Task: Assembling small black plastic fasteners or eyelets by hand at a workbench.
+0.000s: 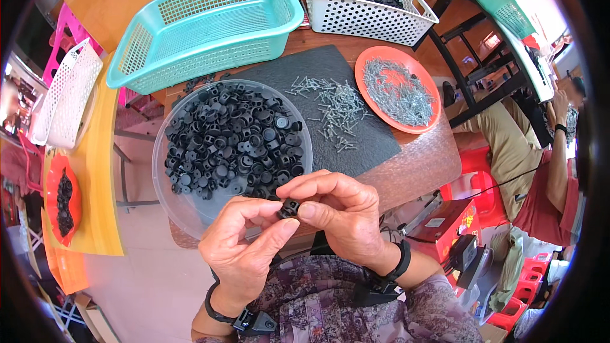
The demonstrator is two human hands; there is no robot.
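Observation:
Between the fingertips of both hands sits a small black plastic part [289,208], partly covered by the fingers. My left hand [244,241] pinches it from the left with thumb and forefinger. From the right, my right hand [340,213] grips it between thumb and fingers. Just beyond my hands stands a round clear tub [166,206] with many similar black plastic parts [235,133] heaped in it. A loose pile of small silvery screws or pins [333,107] lies on a dark mat [381,150] right of the tub.
An orange-red plate [365,63] of metal pins sits at the table's right. Behind are a turquoise basket [210,60] and a white basket [362,20] with black parts. At the left are a white basket [67,98] and red dish [56,171]. A person [546,197] sits at right.

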